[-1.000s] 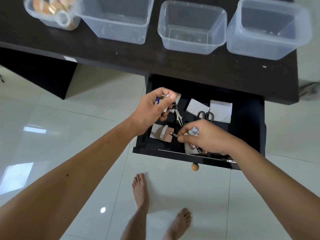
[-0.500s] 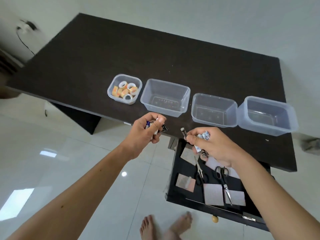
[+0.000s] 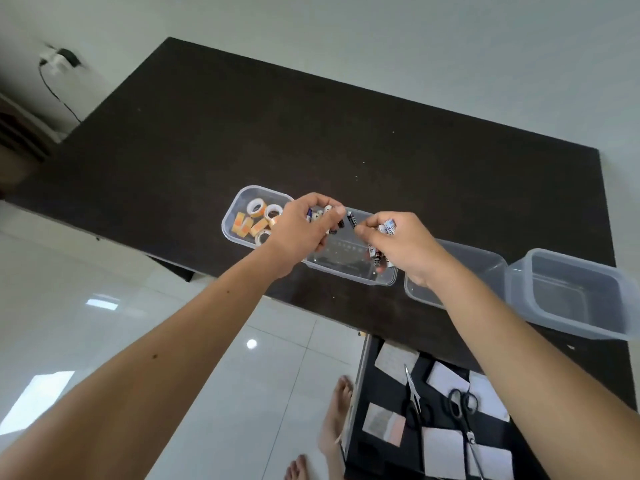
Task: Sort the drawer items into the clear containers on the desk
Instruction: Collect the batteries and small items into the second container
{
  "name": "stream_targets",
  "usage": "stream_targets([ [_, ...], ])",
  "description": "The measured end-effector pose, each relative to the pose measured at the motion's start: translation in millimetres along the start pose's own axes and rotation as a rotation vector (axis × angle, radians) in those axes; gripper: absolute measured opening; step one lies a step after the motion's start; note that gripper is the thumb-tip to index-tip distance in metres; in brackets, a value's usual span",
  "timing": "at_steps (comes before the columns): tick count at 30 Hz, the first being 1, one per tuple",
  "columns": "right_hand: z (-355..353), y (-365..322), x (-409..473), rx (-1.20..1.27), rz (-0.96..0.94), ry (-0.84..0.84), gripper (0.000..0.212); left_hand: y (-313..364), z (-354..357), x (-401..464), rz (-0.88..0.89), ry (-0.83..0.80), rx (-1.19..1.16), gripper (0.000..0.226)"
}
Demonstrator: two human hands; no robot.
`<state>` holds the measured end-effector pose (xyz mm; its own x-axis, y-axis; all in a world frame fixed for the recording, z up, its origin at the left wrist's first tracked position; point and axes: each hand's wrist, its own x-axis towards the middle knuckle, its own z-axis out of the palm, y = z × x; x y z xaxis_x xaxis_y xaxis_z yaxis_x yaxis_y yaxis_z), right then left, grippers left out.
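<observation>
Holding fistfuls of batteries point(image 3: 387, 227), the left hand point(image 3: 302, 230) and right hand point(image 3: 403, 245) hover over the second tub point(image 3: 360, 275). Tape rolls point(image 3: 257, 220) already fill the tub left of them; scissors point(image 3: 462, 415) and paper pads point(image 3: 445, 452) remain in the drawer point(image 3: 367, 455) below the right arm.

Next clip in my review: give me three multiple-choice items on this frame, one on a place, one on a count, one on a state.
1. Where are the tape rolls?
A. in the leftmost container
B. in the drawer
C. loose on the desk

2. How many clear containers stand on the desk?
A. two
B. three
C. four

3. What is the left hand doing?
A. lying flat on the desk
B. gripping batteries
C. holding scissors

Answers:
1 A: the rolls lie inside the leftmost container.
2 C: four tubs stand in a row along the near edge.
3 B: its fingers curl round batteries above the second container; both pairs of scissors lie in the drawer.
</observation>
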<state>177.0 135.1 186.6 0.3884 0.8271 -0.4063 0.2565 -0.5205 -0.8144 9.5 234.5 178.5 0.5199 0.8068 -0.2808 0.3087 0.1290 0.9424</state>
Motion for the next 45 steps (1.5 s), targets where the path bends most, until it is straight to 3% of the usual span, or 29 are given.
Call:
stream_targets([
  [5, 7, 12, 17, -0.056, 0.048, -0.012, 0.013, -19, 21, 15, -0.073, -0.016, 0.069, 0.015],
  [11, 9, 22, 28, 0.064, 0.007, 0.012, 0.011, -30, 26, 17, -0.052, -0.012, 0.158, 0.023],
  [24, 4, 19, 9, 0.087, -0.113, 0.068, 0.022, -18, 12, -4, -0.021, -0.015, 0.085, 0.024],
  [33, -24, 27, -70, 0.025, -0.216, 0.130, 0.019, -3, 22, -61, 0.105, 0.010, -0.060, 0.021],
  [39, -57, 90, -154, 0.014, -0.138, 0.144, 0.017, -35, 72, -119, 0.139, -0.162, -0.133, 0.017],
  [45, -81, 191, -211, -0.011, 0.052, 0.199, 0.015, -92, 134, -158, 0.081, -0.400, 0.010, 0.021],
])
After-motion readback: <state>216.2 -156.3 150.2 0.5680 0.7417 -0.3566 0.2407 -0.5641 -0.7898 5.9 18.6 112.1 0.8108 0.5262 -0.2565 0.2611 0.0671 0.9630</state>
